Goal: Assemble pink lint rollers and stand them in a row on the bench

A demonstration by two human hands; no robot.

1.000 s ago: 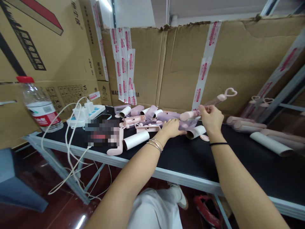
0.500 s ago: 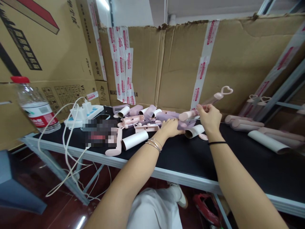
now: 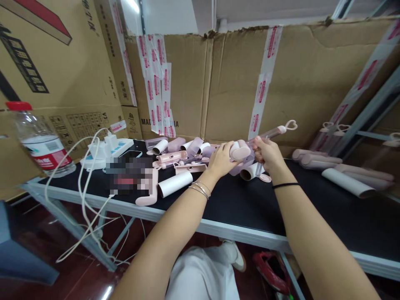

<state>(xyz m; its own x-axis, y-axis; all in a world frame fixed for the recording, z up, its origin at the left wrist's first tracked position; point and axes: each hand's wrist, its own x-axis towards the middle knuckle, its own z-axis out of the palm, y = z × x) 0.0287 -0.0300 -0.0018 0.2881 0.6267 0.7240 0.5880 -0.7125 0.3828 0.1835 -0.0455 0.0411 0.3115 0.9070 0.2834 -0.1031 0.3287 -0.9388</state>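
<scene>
Fingers (image 3: 225, 146) of left hand (image 3: 218, 161): curled closed round pink roller head (image 3: 240, 150), held just above black table (image 3: 250, 206), far centre. Right hand (image 3: 269, 155): closed on heart-tipped handle (image 3: 286, 126), which meets the head. Left of these: white paper roll (image 3: 175, 183), loose pink parts (image 3: 175, 157). Risk, as judged: a skewed push could slip the head from the grip and scatter the parts below.

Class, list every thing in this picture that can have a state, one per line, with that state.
left hand, closed on the thick end of the pink roller.
right hand, closed on its heart-tipped handle.
pink roller, held above the table, tilted.
water bottle, upright, capped, partly full.
power strip, chargers plugged in.
white paper roll, lying on its side.
</scene>
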